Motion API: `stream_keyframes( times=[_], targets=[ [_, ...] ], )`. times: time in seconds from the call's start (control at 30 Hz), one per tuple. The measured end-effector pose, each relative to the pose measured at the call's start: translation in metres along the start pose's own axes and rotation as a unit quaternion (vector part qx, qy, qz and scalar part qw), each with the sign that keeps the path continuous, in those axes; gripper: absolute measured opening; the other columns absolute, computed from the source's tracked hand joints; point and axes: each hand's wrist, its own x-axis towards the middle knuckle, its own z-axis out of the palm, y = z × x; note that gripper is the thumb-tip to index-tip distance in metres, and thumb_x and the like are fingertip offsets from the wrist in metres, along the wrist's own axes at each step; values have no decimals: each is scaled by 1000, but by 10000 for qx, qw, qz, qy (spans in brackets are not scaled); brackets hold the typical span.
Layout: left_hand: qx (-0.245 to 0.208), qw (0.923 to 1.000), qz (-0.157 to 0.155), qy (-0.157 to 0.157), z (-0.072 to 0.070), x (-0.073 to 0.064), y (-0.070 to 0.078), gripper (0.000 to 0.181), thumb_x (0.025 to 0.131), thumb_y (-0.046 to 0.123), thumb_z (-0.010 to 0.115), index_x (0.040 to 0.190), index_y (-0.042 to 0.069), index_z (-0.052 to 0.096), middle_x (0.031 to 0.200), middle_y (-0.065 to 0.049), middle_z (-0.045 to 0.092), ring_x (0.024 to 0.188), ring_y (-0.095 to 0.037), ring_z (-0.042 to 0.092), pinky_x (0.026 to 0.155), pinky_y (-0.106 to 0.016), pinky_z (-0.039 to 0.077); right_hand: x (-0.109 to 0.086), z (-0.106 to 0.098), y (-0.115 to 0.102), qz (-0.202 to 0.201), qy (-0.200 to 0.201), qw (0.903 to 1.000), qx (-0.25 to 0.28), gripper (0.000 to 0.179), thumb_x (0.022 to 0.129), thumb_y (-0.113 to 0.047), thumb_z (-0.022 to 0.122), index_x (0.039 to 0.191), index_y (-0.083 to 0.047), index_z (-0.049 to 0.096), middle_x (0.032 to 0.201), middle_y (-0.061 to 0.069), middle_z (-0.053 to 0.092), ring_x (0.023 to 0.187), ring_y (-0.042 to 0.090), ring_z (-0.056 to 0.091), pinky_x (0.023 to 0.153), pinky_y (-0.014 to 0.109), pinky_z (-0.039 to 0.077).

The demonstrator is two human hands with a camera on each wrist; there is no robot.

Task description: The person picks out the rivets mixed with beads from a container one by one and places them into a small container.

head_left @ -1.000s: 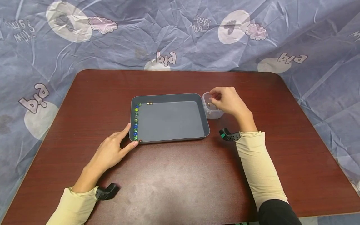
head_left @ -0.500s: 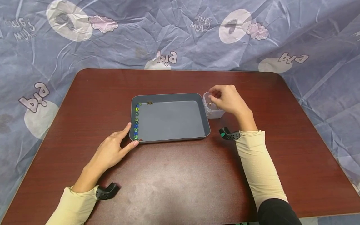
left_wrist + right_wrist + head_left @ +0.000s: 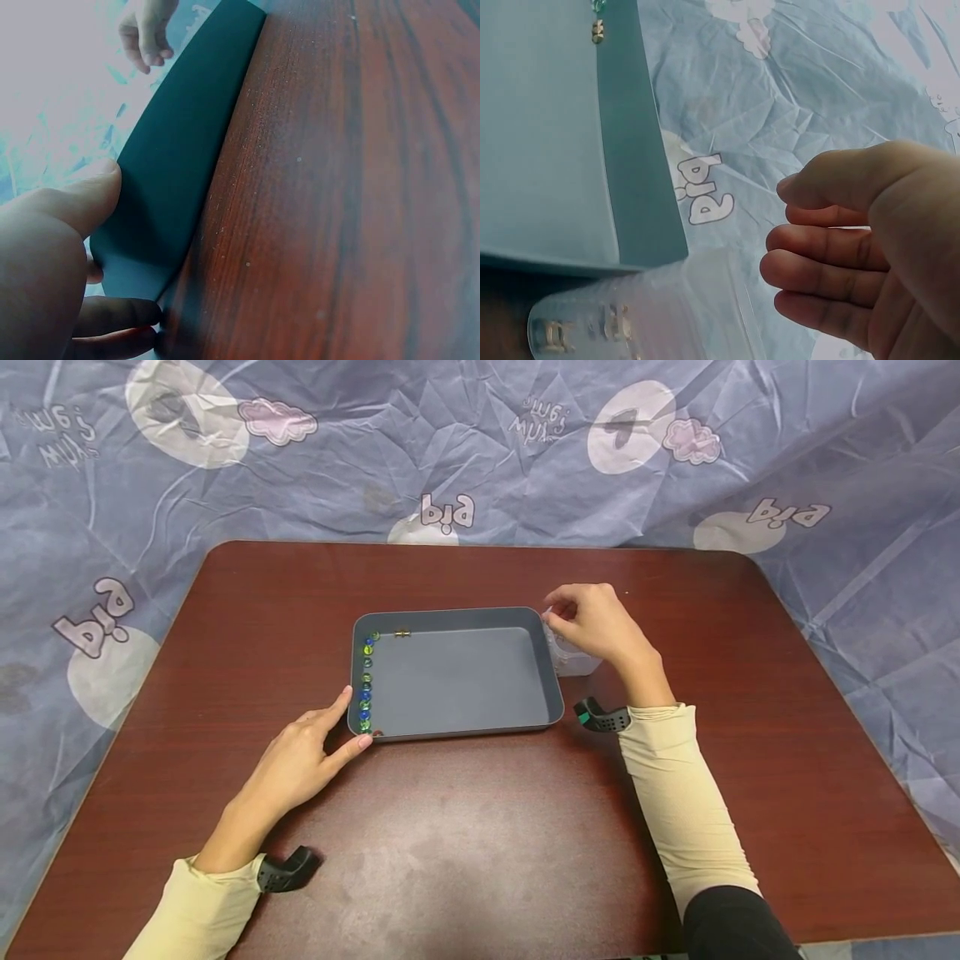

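A shallow dark grey tray (image 3: 457, 685) lies on the table, with a column of green and blue glass marbles (image 3: 366, 693) along its left wall. One small brass-coloured piece (image 3: 402, 633) sits by the far wall. My left hand (image 3: 296, 760) rests against the tray's near left corner, its fingers fairly straight and the thumb at the rim. Above the clear plastic box (image 3: 576, 662), beside the tray's right wall, is my right hand (image 3: 596, 620), thumb and fingers bent. Whether anything small is between its fingertips is hidden. Brass-coloured pieces (image 3: 557, 335) show through the box's wall.
A reddish-brown wooden table (image 3: 465, 843) carries everything. Behind it hangs a wrinkled blue-grey printed cloth (image 3: 360, 452). A small reddish thing (image 3: 377, 733) lies inside the tray near my left thumb, mostly hidden by the near wall.
My right hand has risen a little and shifted left, from over the box toward the tray's right rim. My left hand, the marbles and the brass-coloured piece keep their places.
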Motion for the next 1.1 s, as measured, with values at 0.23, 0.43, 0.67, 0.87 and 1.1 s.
stream_keyframes(
  times=[0.23, 0.43, 0.67, 0.87, 1.1],
  targets=[
    [1, 10000, -25, -22, 0, 0, 0, 76, 96, 44, 63, 153, 3, 34, 136, -29, 54, 124, -44, 52, 98, -58, 43, 7, 4, -6, -194, -55, 9998, 66, 16, 89, -8, 68, 100, 4, 72, 82, 11, 70, 74, 22, 65, 70, 37, 52],
    [-1, 10000, 11, 5, 0, 1, 0, 76, 97, 44, 62, 153, 3, 33, 136, -29, 54, 124, -43, 52, 98, -58, 43, 12, 11, -11, -364, 93, 9991, 210, 15, 89, -6, 67, 100, 3, 72, 85, 12, 71, 77, 24, 66, 72, 39, 53],
    [-30, 10000, 70, 22, 2, 1, -1, 75, 97, 43, 63, 153, 3, 34, 138, -28, 53, 125, -43, 52, 99, -58, 43, 19, 18, -20, -412, 48, 9988, 275, 16, 90, -8, 68, 101, 2, 73, 87, 11, 71, 77, 23, 67, 72, 37, 53],
    [-35, 10000, 7, -24, 2, 0, -2, 76, 97, 44, 62, 154, 4, 33, 138, -28, 52, 126, -43, 50, 99, -58, 42, 26, 25, -26, -464, 2, 9983, 340, 16, 91, -9, 68, 101, 2, 72, 86, 11, 71, 77, 24, 66, 74, 37, 53],
    [-15, 10000, 7, -3, 2, 1, -3, 77, 96, 45, 63, 154, 4, 33, 138, -28, 53, 127, -43, 50, 100, -58, 42, 34, 33, -31, -560, -57, 9976, 406, 18, 91, -8, 68, 102, 5, 72, 87, 14, 71, 79, 26, 67, 76, 39, 53]
  ],
)
